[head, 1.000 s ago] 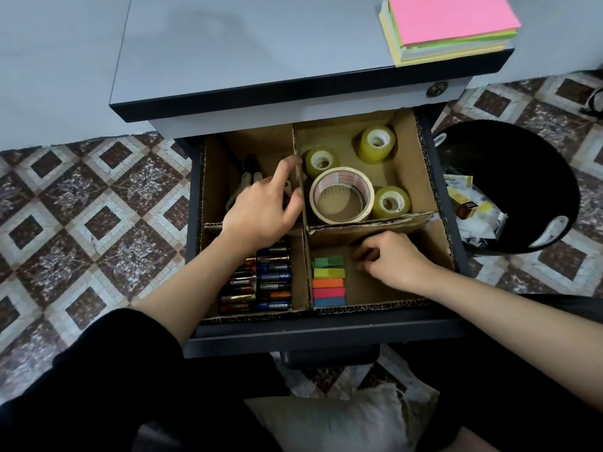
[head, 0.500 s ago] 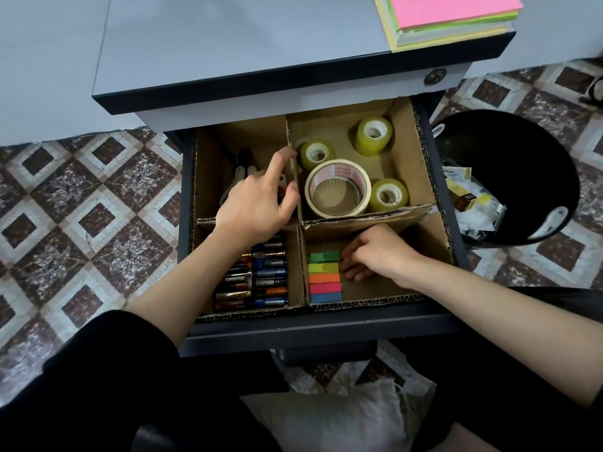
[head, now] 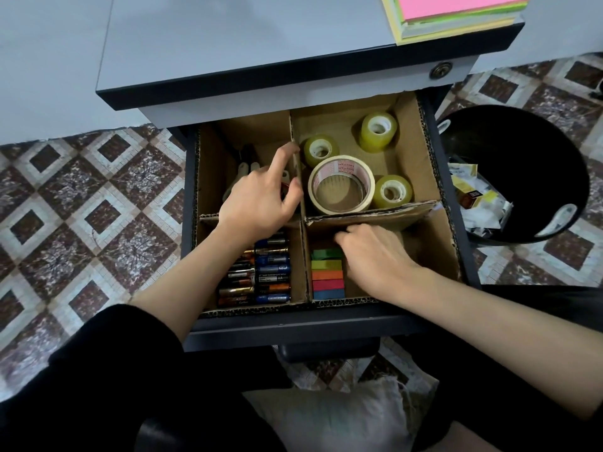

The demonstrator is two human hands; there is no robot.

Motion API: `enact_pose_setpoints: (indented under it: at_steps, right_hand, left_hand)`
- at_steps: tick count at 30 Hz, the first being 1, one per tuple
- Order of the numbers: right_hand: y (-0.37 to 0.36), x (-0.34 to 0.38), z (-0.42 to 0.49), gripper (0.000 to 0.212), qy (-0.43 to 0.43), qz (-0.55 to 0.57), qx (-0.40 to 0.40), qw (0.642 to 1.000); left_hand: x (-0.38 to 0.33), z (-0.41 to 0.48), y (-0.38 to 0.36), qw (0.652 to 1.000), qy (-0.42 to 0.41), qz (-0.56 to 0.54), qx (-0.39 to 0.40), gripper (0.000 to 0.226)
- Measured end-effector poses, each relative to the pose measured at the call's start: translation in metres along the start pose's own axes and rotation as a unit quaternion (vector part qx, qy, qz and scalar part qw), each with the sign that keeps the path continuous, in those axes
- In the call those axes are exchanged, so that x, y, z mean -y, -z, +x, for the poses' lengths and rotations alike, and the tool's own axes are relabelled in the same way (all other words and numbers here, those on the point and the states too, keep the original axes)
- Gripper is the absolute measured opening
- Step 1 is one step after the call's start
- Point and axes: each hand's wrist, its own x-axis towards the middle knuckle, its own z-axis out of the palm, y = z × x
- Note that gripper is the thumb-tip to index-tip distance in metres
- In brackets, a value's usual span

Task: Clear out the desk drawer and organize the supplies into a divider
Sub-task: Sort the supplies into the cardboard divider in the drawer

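Fingers (head: 283,159) of the left hand (head: 256,205) are unevenly spread. The forefinger lies straight on the top edge of the corrugated cardboard divider (head: 421,151) inside the open drawer (head: 293,327), with the thumb against its middle wall. The other fingers curl under, and I cannot tell whether they hold anything. Below the wrist, cylindrical batteries (head: 272,278) lie in two columns, one marked "AA". Three small yellowish tape rolls (head: 378,128) and one large tape roll (head: 341,185) with a red-printed core fill the back right compartment. The right hand (head: 375,256) curls in the front right compartment, fingertips hidden, beside five flat sticky flags (head: 327,275): green, yellow, orange, red, blue. The round black bin (head: 535,177) holds crumpled paper.
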Motion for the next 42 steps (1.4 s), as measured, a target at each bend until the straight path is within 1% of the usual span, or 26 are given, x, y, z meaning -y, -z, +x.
enact_pose_setpoints:
  at_steps: [2,5,7,10,14,17,20,22,23,26,28,29,31,33,35,37,42]
  right_hand:
    - [0.0,0.002,0.002,0.035,0.044,0.002,0.002,0.999]
    - [-0.003,0.002,0.007,0.039,0.078,0.049,0.041,0.995]
    - [-0.005,0.002,0.008,0.036,0.085,0.07,0.066,0.992]
    - [-0.006,0.002,0.009,0.031,0.085,0.096,0.077,0.989]
    - [-0.005,0.001,0.008,0.034,0.07,0.134,0.081,0.985]
    - [-0.004,0.0,0.003,0.034,0.014,0.167,0.044,0.985]
    - [-0.005,-0.002,-0.002,0.029,-0.093,0.186,-0.011,0.978]
    - [-0.007,-0.006,-0.001,0.027,-0.164,0.204,0.002,0.965]
    - [-0.007,-0.009,0.0,0.027,-0.2,0.235,0.018,0.951]
    - [-0.009,-0.016,0.006,0.023,-0.284,0.353,0.042,0.89]
    - [-0.011,-0.018,0.009,0.02,-0.306,0.398,0.052,0.863]
    - [-0.012,-0.018,0.011,0.019,-0.31,0.407,0.055,0.857]
    - [-0.014,-0.017,0.011,0.02,-0.301,0.412,0.049,0.858]
    - [-0.014,-0.017,0.01,0.022,-0.281,0.409,0.042,0.867]
    - [-0.014,-0.016,0.008,0.03,-0.262,0.401,0.044,0.877]
    - [-0.014,-0.016,0.007,0.031,-0.249,0.391,0.04,0.885]
    - [-0.014,-0.015,0.009,0.03,-0.254,0.376,0.055,0.889]
  left_hand:
    - [0.0,0.001,0.0,1.0,-0.003,0.0,-0.004,0.05]
    - [0.0,0.001,-0.001,1.0,-0.001,-0.004,-0.005,0.05]
    - [0.001,0.001,-0.001,1.0,-0.004,-0.006,-0.004,0.051]
    - [0.001,0.0,-0.001,1.0,-0.003,-0.005,-0.002,0.048]
    - [0.0,0.001,0.0,1.0,0.002,-0.004,0.0,0.046]
    - [0.0,0.0,0.0,1.0,-0.002,-0.005,-0.001,0.051]
    - [0.0,0.0,0.0,1.0,-0.002,-0.005,-0.002,0.053]
    - [0.0,0.0,0.0,1.0,0.0,-0.005,-0.002,0.05]
    - [0.0,0.0,0.0,1.0,0.002,-0.005,-0.001,0.048]
    - [-0.001,0.0,0.001,1.0,0.003,-0.008,-0.001,0.048]
    - [-0.001,0.0,0.001,1.0,0.0,-0.01,-0.002,0.051]
    - [0.0,0.0,0.001,1.0,-0.001,-0.01,-0.001,0.052]
    - [0.0,0.0,0.0,1.0,0.0,-0.01,-0.001,0.051]
    - [0.0,0.0,0.0,1.0,0.0,-0.009,-0.005,0.051]
    - [0.0,0.0,0.0,1.0,0.001,-0.01,-0.005,0.048]
    - [0.0,0.0,0.0,1.0,0.003,-0.011,-0.005,0.046]
    - [0.0,0.0,0.0,1.0,-0.001,-0.012,-0.006,0.049]
